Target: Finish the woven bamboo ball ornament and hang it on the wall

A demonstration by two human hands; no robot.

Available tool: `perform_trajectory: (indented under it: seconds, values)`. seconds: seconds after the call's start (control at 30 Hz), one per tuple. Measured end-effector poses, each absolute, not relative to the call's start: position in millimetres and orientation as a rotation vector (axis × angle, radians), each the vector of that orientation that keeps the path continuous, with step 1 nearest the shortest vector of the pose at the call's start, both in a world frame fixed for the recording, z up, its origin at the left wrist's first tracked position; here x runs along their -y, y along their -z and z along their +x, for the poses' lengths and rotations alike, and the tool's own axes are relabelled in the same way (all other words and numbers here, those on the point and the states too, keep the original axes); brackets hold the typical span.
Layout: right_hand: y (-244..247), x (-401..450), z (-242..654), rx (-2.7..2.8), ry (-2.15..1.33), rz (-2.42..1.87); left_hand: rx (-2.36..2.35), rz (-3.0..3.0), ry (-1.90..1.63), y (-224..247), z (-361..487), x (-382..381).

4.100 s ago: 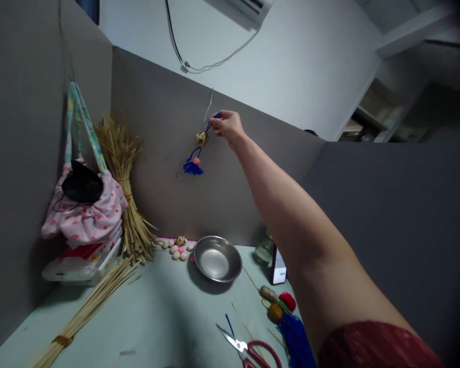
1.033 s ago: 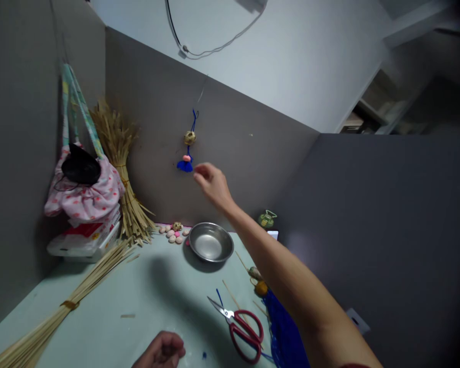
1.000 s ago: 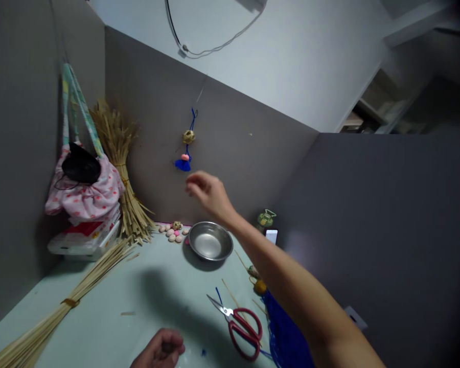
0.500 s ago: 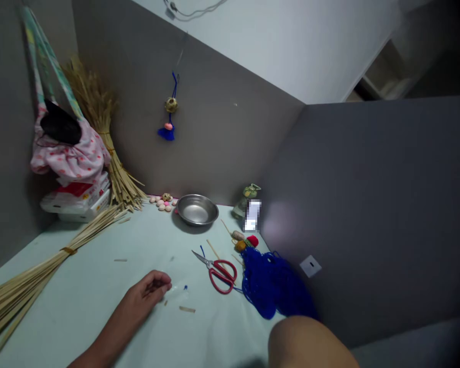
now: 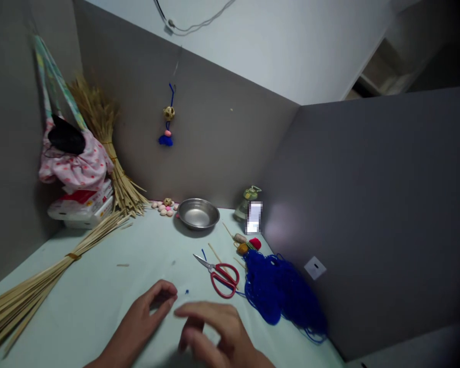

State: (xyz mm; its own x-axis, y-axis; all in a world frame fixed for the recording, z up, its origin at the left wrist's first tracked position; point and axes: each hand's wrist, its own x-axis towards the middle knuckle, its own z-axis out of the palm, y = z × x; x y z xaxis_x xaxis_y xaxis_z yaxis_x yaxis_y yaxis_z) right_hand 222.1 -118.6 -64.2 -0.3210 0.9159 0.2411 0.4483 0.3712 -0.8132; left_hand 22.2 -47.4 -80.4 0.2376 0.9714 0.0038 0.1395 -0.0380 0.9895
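Note:
My left hand [image 5: 149,312] rests low over the pale green tabletop, its thumb and fingertips drawn together. What they pinch, if anything, is too small to make out. Just beyond the fingertips lies a tiny blue scrap [image 5: 187,291]. My right hand [image 5: 218,329] hovers beside it, fingers curved and apart, with nothing seen between them. Scissors [image 5: 224,278] with red handles lie slightly open past both hands. To their right is a heap of blue cord [image 5: 279,286], one strand of which reaches toward the handles.
A steel bowl [image 5: 198,214] stands at the back, beside several pale pink beads [image 5: 163,210]. A bound bundle of straw [image 5: 53,271] spreads along the left. A phone [image 5: 254,217] leans in the back corner by small yarn bundles [image 5: 245,246]. A blue tasselled ornament [image 5: 168,115] hangs on the partition.
My right hand has come in from the lower right and now sits beside my left hand. The left hand has stayed in nearly the same place while the view shifted slightly.

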Motion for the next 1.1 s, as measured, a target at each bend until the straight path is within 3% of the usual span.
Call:
perform_trajectory:
  seconds: [0.2, 0.57, 0.87, 1.1]
  values:
    - [66, 68, 229, 1.537, -0.827, -1.260, -1.131, 1.632, -0.853, 103, 21, 41]
    - [120, 77, 224, 2.319, -0.248, -1.098, -1.449, 1.813, -0.998, 110, -30, 14]
    - [96, 78, 239, 2.345, -0.431, -1.507, -1.188, 2.162, -0.879, 123, 3, 39]
    - [122, 71, 228, 2.446, -0.072, -1.509, -1.063, 2.247, -0.966, 135, 15, 47]
